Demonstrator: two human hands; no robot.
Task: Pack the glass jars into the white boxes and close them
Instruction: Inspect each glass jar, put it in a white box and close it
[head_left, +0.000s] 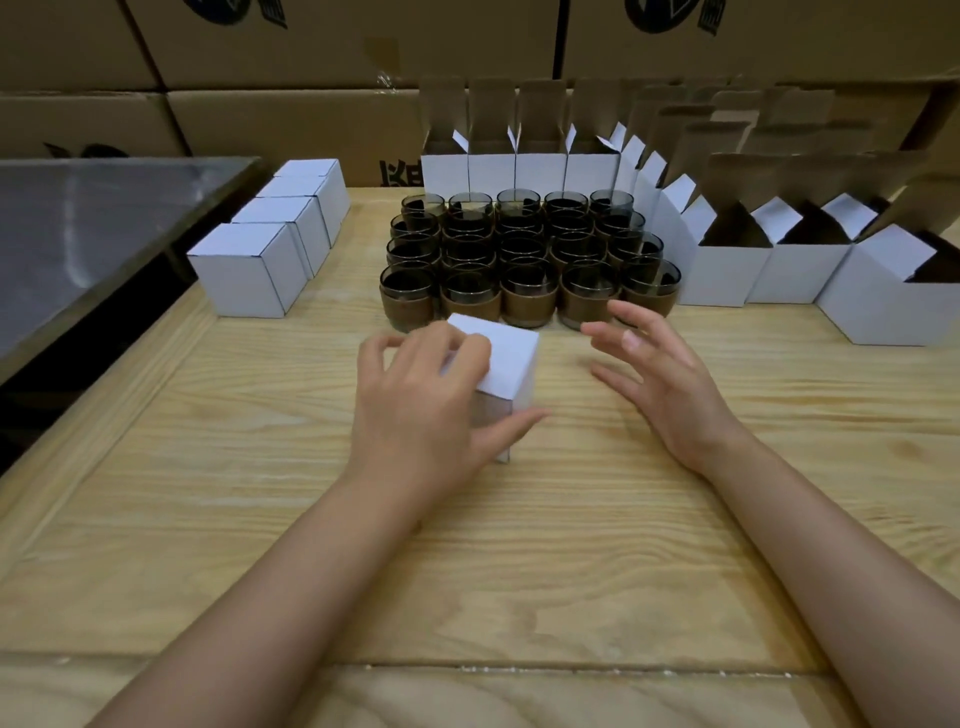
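- Spanning most of the view: pale pine tabletop (519, 571), which carries everything below.
- Stacked brown corrugated cartons (291, 47) wall off the far edge. Printing on them is cut off and unreadable.
- Grey metal sheet (93, 218) sits off the far-left corner, its surface blurred.
- Row of open white cardboard boxes (540, 171) runs along the far edge and curves down the right edge, flaps upright. Insides are dark, so contents cannot be told. The rightmost box is cut by the frame.
- Block of dark glass jars with brown sleeves (530, 296) stands mid-surface toward the far edge, rims up, packed touching. Back rows are half hidden by front rows.
- Line of four closed white boxes (249, 275) stands along the left edge, side by side.
- Left hand (415, 415) grips a small closed white cardboard box (506, 353) at mid-surface, just before the jars. Fingers curl over the top's far-left side and the thumb lies along the near face.
- The box stands upright with one corner turned toward the wearer. It is roughly cubic, with no clear long axis. The palm hides its left face, and whether a jar is inside cannot be seen.
- Right hand (670, 379) is spread wide and holds nothing. It sits just beside the box, fingertips near the front jars.
- Judgement: the box likely goes to the closed line, which lies far-left of the left hand, the nearer one. The jars suit the right hand.
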